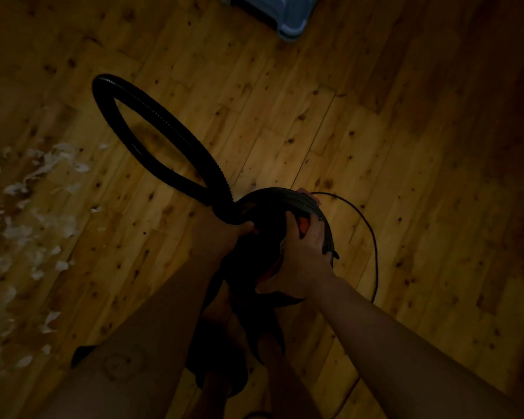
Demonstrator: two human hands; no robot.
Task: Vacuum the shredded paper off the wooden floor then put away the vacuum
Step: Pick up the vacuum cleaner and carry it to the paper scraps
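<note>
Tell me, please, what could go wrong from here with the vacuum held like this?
1. The cord trails in a loop on the floor right of the vacuum; it might snag or trip the person.
2. The hose, gripped by the left hand, loops out freely and could swing into the paper and scatter it.
3. The light is dim, so some paper may be missed.

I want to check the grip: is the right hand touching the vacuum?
Touching. The head view shows the right hand with its fingers curled over the top of the vacuum, with no gap.
</note>
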